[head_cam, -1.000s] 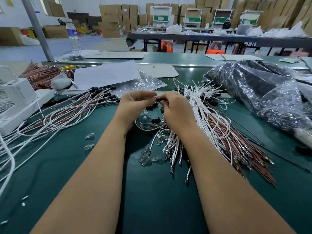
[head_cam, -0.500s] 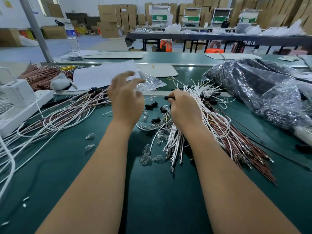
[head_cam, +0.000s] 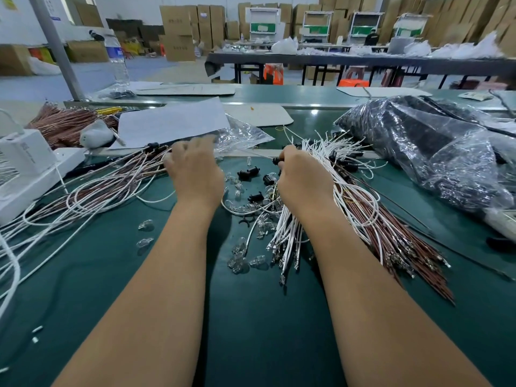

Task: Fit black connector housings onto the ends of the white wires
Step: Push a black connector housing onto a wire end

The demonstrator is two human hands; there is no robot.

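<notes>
Under both our forearms runs the green bench mat (head_cam: 251,331), and well off beyond our right hand sits a big clear bag of black parts (head_cam: 435,152). Out past our left hand a sheet of paper (head_cam: 170,122) lies partly over a crumpled plastic bag (head_cam: 243,135). Our hands are apart. Our left hand (head_cam: 195,174), fingers loosely spread, rests on the finished pile of wires with black ends (head_cam: 111,185) that fans away to its outer side. Our right hand (head_cam: 304,180) is curled round the white wires (head_cam: 287,233) of the unfinished bundle, which trails back under that wrist beside the brown wires (head_cam: 402,247); at its fingertips sits a black connector housing (head_cam: 277,161). Between our two hands lie loose black housings (head_cam: 248,173), and nearer our wrists a scatter of small clear bulbs (head_cam: 240,261).
</notes>
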